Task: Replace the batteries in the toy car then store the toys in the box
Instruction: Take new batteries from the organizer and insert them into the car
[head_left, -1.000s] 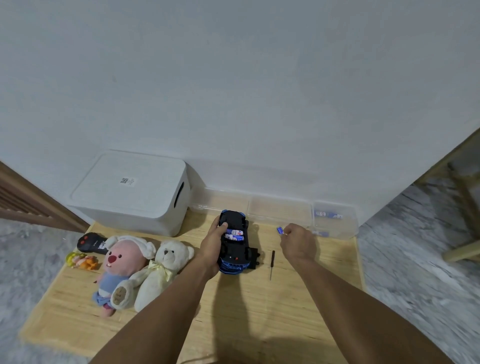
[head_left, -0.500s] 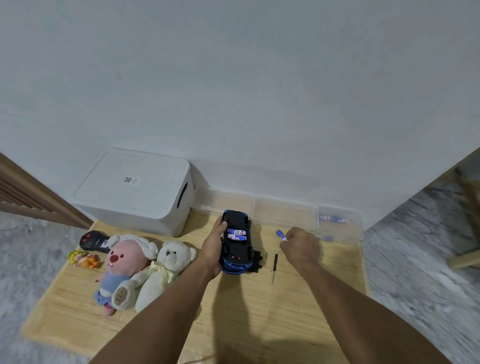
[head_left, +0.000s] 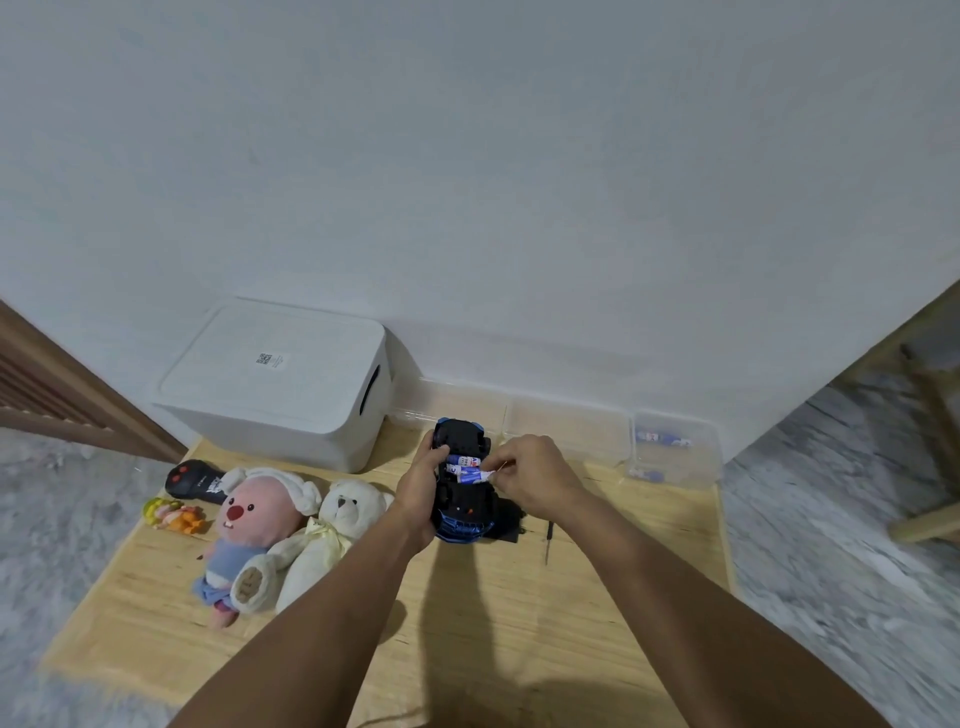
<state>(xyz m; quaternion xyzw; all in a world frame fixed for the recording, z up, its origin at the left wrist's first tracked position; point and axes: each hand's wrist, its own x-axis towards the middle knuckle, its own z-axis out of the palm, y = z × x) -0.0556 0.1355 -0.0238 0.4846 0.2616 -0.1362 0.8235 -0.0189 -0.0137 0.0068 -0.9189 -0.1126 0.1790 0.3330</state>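
Note:
A black and blue toy car lies upside down on the wooden board, its battery bay open with blue and white batteries showing. My left hand grips the car's left side. My right hand pinches a blue and white battery at the bay, its fingertips touching the car. A closed white storage box stands at the back left. A pink plush and a white teddy bear lie left of the car.
A black remote and a small colourful figure lie at the board's left edge. A thin screwdriver rests right of the car. Clear trays along the wall hold spare batteries. A black cover piece lies beside the car.
My right hand has moved left from beside the car onto the battery bay, carrying the battery with it. My left hand keeps its grip on the car.

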